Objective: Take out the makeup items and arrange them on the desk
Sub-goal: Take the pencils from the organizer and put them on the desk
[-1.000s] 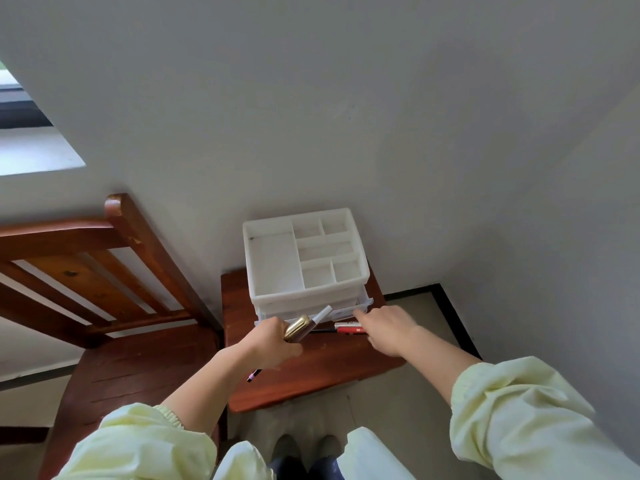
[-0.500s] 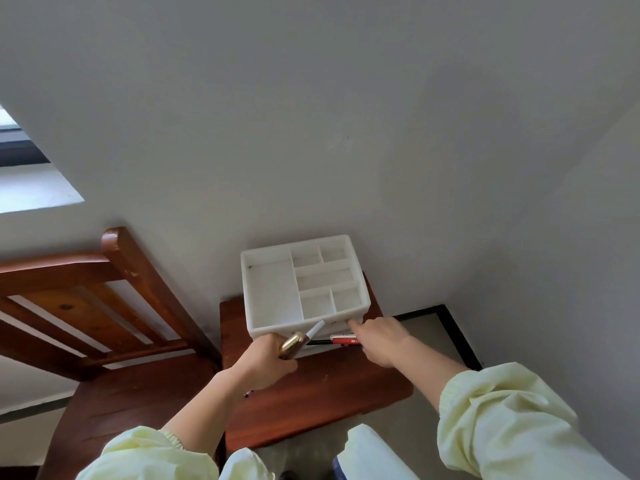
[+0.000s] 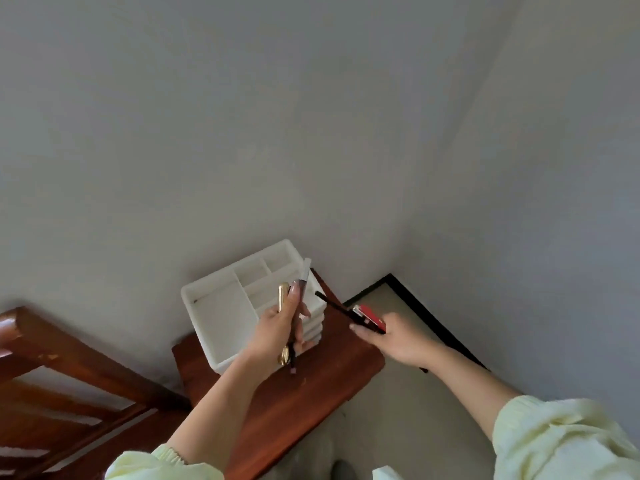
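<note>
A white makeup organizer [image 3: 221,310] with top compartments and closed drawers stands on a small red-brown wooden table [image 3: 311,386] against the wall. My left hand [image 3: 277,334] is raised in front of it and grips a gold tube [image 3: 283,297] together with a clear-capped pen [image 3: 304,275]. My right hand [image 3: 398,337], to the right over the table's edge, holds a red lipstick case [image 3: 369,315] and a thin black pencil [image 3: 332,304] that points up-left.
A red-brown wooden chair [image 3: 52,368] stands to the left of the table. Grey walls meet in a corner at the back right, with a black skirting line [image 3: 429,323] and beige floor [image 3: 408,420] below.
Both hands have lifted away from the organizer's drawer front. The right hand drew out the red case and black pencil and moved right. The view tilted up and the drawer looks closed.
</note>
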The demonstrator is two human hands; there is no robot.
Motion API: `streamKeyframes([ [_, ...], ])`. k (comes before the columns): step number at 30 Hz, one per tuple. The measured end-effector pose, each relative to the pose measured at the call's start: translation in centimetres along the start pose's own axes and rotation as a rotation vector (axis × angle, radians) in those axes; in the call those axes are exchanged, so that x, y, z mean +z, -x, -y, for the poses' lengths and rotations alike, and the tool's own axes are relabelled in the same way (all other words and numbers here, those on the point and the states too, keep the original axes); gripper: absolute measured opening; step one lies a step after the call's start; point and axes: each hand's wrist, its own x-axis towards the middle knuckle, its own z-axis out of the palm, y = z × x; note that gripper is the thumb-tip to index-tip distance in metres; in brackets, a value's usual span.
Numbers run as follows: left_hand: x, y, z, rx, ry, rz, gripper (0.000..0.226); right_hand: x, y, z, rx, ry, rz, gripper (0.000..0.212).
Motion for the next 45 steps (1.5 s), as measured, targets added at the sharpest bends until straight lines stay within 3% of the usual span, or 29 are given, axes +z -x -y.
streamKeyframes([
  [3, 1.8, -0.3, 0.5, -0.034, 0.085, 0.162, 0.052, 0.2, 3.5, 0.0, 0.194, -0.263, -0.13, 0.052],
  [6, 4.0, -0.1, 1.6, -0.101, 0.075, 0.19, 0.04, 1.9, 7.8, -1.6, 0.315, -0.527, -0.234, 0.05],
  [11, 9.7, 2.9, 5.7, -0.319, 0.051, 0.432, 0.025, 7.0, 18.3, -6.1, 0.522, -0.721, -0.494, 0.04],
  [16, 16.6, 10.6, 10.7, -0.494, -0.166, 0.711, 0.024, 11.4, 30.4, -8.9, 0.68, -0.912, -0.743, 0.035],
  [20, 21.7, 19.2, 15.1, -0.526, -0.378, 0.909, 0.021, 15.4, 40.7, -10.3, 0.767, -1.049, -1.003, 0.034],
  [28, 27.0, 40.2, 26.8, -0.644, -0.621, 1.306, 0.029, 27.9, 62.3, -11.3, 0.885, -1.324, -1.383, 0.036],
  [36, 26.2, 62.4, 39.0, -0.754, -0.891, 1.533, 0.026, 41.8, 82.7, -9.1, 0.932, -1.523, -1.761, 0.03],
  [45, 29.7, 82.4, 48.9, -0.752, -1.074, 1.736, 0.031, 51.2, 97.9, -10.4, 0.842, -1.633, -2.097, 0.024],
])
